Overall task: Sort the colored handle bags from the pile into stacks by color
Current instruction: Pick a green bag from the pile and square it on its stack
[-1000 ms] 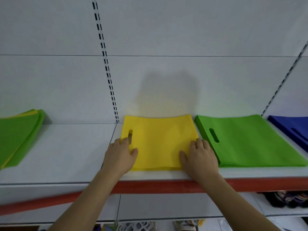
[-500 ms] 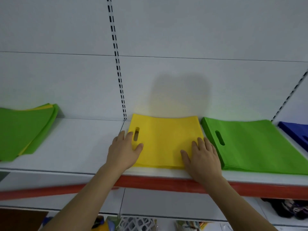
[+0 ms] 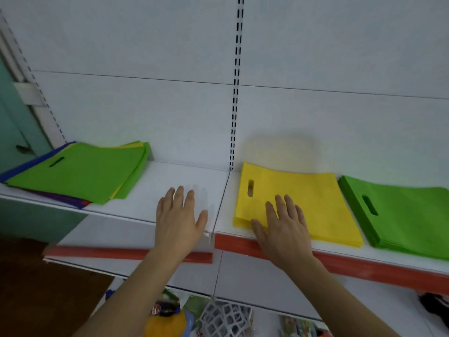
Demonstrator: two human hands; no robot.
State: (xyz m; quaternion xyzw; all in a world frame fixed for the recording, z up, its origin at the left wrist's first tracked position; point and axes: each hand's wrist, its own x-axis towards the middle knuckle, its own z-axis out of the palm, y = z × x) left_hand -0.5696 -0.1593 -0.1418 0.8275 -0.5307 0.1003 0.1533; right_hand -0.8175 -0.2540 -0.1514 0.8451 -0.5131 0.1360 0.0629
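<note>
A mixed pile of handle bags [image 3: 80, 171] lies at the left of the white shelf [image 3: 184, 181], green on top with yellow and blue edges showing beneath. A yellow stack [image 3: 303, 200] sits right of the upright slot rail. A green stack [image 3: 403, 215] lies right of the yellow one. My right hand [image 3: 284, 227] rests flat on the yellow stack's front left corner, fingers straight. My left hand [image 3: 179, 217] hovers with spread fingers over the bare shelf between the pile and the yellow stack, holding nothing.
The shelf has an orange-red front lip [image 3: 340, 261] and a white back panel with a slotted rail [image 3: 235, 93]. A lower shelf holds a white lattice basket [image 3: 223, 317] and packaged goods [image 3: 167, 310]. A teal wall [image 3: 14, 132] stands at far left.
My view has swung left, bringing the mixed pile into sight. My left hand has left the yellow stack and moved left over the bare shelf. My right hand stays on the yellow stack.
</note>
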